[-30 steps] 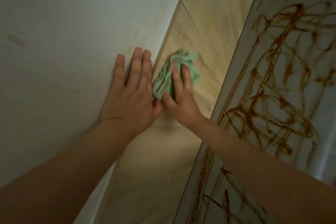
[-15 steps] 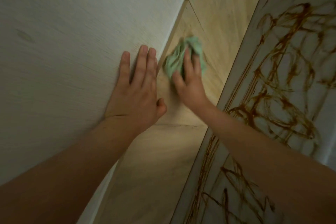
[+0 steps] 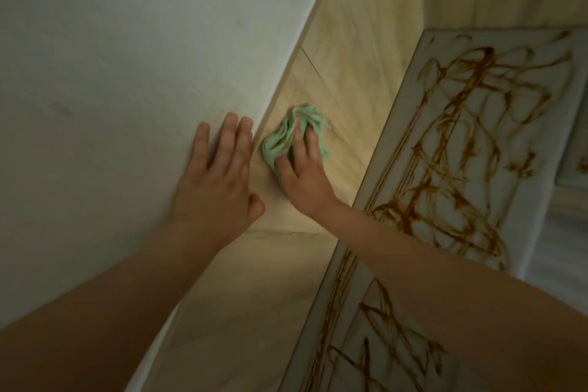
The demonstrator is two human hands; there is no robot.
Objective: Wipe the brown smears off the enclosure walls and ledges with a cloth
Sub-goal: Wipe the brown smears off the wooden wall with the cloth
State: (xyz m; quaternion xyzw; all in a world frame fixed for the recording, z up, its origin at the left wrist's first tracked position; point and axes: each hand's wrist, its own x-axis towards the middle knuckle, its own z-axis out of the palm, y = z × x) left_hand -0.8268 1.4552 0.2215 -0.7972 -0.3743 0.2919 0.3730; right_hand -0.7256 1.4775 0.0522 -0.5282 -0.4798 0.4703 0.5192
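Item 1, cloth (image 3: 280, 140): pale green, bunched, lying against the beige wood-grain wall (image 3: 350, 57), just right of the edge where that wall meets the white wall (image 3: 127, 73).

Item 2, right grip (image 3: 304, 175): laid over the cloth, fingers extended and close together, pressing it flat to the beige wall; thumb rests on the cloth's lower edge.

Item 3, left grip (image 3: 216, 181): flat on the white wall, fingers straight and slightly spread, holding nothing; its fingertips lie just beside the cloth, apart from it.

Item 4, brown smears (image 3: 445, 169): dense looping streaks covering the pale framed panel (image 3: 397, 124) at right, beside and below the right forearm.
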